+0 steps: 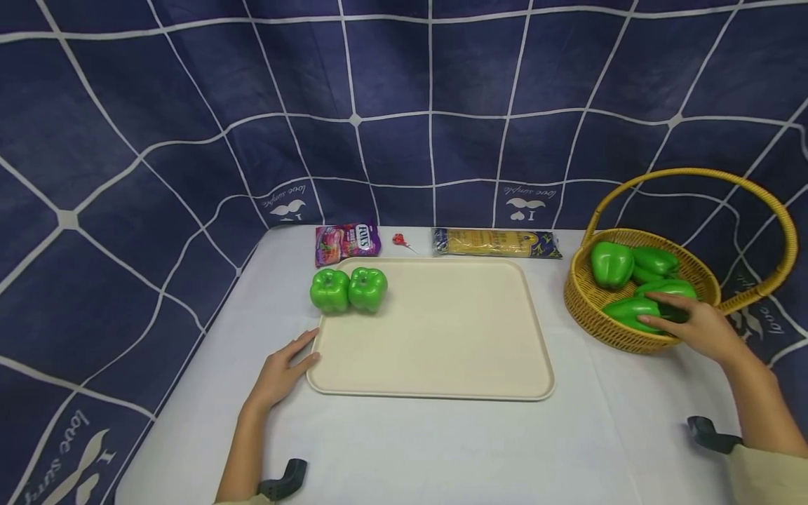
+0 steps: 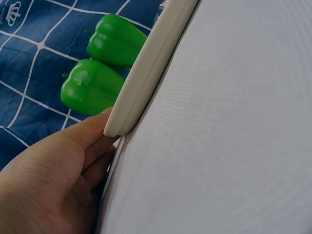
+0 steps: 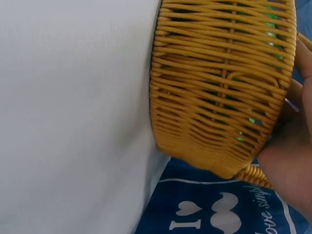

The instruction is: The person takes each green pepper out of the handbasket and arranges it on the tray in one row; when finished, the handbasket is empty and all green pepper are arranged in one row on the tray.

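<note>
My left hand (image 1: 278,372) is at the left edge of a cream tray (image 1: 435,330), fingertips right at the rim and fingers fairly straight. In the left wrist view, the thumb and fingers meet the tray's corner. Two green bell peppers (image 1: 330,291) (image 1: 367,289) sit side by side on the tray's upper left corner, one overhanging its edge. On the right, my right hand (image 1: 703,326) reaches over the rim of a yellow wicker basket (image 1: 590,315). Its thumb and fingers are spread apart at the end of the front green bell pepper (image 1: 628,312). Several peppers lie inside.
Behind the tray lie a purple candy bag (image 1: 347,242), a small red item (image 1: 400,240) and a yellow pack of noodles (image 1: 495,243). The basket's tall handle (image 1: 766,196) leans outward to the right. A blue checked cloth (image 1: 404,91) hangs behind the white table (image 1: 442,449).
</note>
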Available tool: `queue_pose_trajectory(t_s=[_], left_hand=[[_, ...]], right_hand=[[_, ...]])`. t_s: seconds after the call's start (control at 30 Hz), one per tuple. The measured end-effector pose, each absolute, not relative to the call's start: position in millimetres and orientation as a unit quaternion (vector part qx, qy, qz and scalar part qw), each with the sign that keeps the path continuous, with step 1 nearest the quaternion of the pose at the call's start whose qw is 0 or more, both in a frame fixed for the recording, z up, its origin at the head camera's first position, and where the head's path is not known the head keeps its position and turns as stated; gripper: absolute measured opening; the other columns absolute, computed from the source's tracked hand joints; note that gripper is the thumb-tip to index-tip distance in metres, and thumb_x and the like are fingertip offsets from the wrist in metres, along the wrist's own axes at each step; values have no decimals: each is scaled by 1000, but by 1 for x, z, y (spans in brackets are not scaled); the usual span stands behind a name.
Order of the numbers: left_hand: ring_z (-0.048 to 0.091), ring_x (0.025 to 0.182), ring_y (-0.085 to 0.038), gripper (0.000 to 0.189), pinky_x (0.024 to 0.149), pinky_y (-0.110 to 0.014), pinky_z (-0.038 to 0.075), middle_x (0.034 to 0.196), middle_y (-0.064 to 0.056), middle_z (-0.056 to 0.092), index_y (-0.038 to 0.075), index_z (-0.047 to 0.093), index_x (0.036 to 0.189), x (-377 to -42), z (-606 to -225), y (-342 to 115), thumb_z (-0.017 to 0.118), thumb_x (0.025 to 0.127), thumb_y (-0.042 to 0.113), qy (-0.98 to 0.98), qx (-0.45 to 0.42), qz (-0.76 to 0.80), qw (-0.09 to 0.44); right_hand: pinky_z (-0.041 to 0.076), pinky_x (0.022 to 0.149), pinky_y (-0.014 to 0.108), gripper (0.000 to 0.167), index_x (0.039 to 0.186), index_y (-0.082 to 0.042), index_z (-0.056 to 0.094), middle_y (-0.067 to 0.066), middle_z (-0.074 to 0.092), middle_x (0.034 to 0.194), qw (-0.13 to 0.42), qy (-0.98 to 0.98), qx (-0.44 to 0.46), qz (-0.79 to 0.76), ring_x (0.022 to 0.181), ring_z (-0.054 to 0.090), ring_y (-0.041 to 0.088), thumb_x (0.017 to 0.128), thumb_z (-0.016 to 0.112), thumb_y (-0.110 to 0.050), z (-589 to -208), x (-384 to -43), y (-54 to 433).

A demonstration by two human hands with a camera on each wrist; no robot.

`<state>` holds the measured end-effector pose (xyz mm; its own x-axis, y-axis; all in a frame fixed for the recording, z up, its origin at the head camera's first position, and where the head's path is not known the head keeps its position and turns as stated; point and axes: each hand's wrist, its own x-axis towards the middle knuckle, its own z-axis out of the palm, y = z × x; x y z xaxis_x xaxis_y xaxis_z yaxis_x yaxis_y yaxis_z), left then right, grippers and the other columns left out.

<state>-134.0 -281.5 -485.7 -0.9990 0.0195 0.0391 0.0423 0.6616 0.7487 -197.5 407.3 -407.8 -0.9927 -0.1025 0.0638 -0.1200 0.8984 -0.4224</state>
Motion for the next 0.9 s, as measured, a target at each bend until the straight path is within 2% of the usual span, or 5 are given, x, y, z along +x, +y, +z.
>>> queue_pose_trajectory(t_s=[0.17, 0.33, 0.47, 0.63, 0.9], left_hand=[[29, 133, -34, 52, 109, -52, 22, 142, -12, 38, 18, 48, 136, -134, -486, -281, 60, 89, 38, -910, -14, -414, 15], [29, 133, -32, 53, 109, -51, 22, 143, -10, 37, 20, 47, 136, -134, -487, -281, 60, 89, 39, -910, -9, -414, 11], [29, 133, -32, 53, 109, -51, 22, 143, -10, 38, 21, 47, 136, -135, -488, -282, 59, 88, 41, -911, -9, -411, 12], [29, 133, -31, 54, 109, -51, 22, 143, -9, 38, 21, 47, 136, -134, -489, -282, 59, 88, 42, -911, -6, -413, 11], [28, 134, -31, 55, 109, -51, 22, 143, -9, 37, 21, 47, 137, -135, -491, -282, 59, 88, 43, -911, -6, -413, 10]], right_hand=[[41, 62, 50, 64, 129, 3, 49, 34, 46, 119, 26, -969, 65, 236, 84, 47, 41, 84, 68, -39, -407, -201, 402], [32, 77, 69, 68, 129, 2, 48, 39, 38, 127, 22, -965, 50, 255, 107, 37, 55, 81, 69, -41, -406, -204, 395], [37, 79, 67, 76, 131, 3, 39, 38, 39, 125, 23, -961, 27, 275, 108, 39, 55, 79, 71, -43, -405, -205, 389], [51, 72, 52, 81, 131, 7, 30, 37, 44, 121, 31, -949, 33, 311, 104, 47, 52, 78, 74, -36, -406, -207, 385], [38, 74, 66, 83, 136, 4, 39, 43, 43, 115, 25, -963, 44, 265, 96, 44, 54, 77, 73, -43, -405, -211, 379]])
